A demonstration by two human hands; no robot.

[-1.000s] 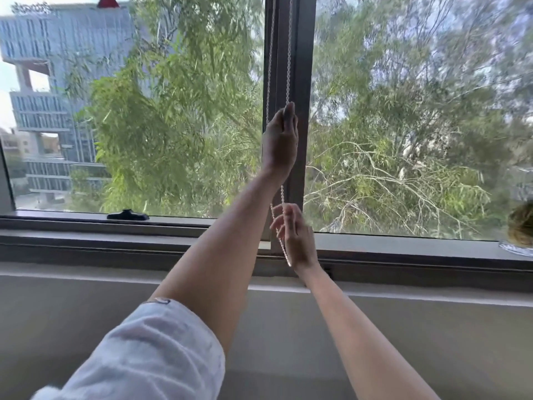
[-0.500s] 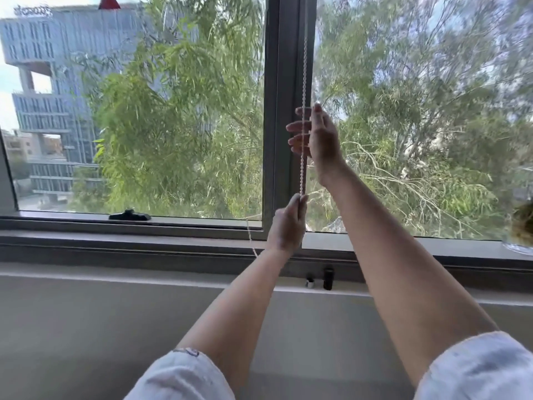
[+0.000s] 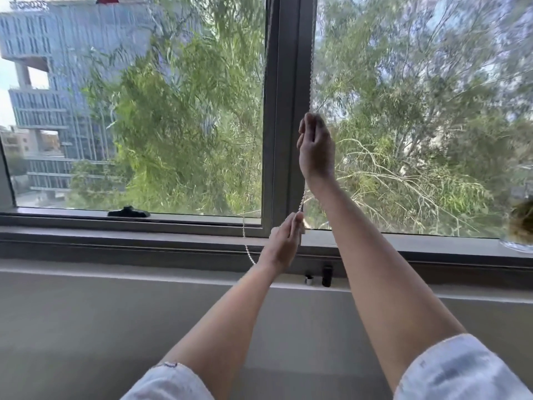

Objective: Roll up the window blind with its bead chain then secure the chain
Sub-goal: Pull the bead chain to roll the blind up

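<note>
A white bead chain (image 3: pixel 311 67) hangs down in front of the dark window mullion (image 3: pixel 284 111). My right hand (image 3: pixel 315 145) is raised at mid-window height with its fingers closed around the chain. Below it, my left hand (image 3: pixel 284 241) grips the same strand near the sill. A slack loop of the chain (image 3: pixel 246 246) curves out to the left of my left wrist. The blind itself is out of view above the frame.
A small black chain holder (image 3: pixel 326 275) and a smaller white clip (image 3: pixel 309 280) sit on the wall ledge under the sill (image 3: pixel 144 235). A black window latch (image 3: pixel 129 212) lies on the left frame. A glass object with something fuzzy (image 3: pixel 520 229) stands at far right.
A second ago my left hand was the high one and my right the low one; they have swapped. Since half a second ago my right hand has closed on the chain and dropped slightly.
</note>
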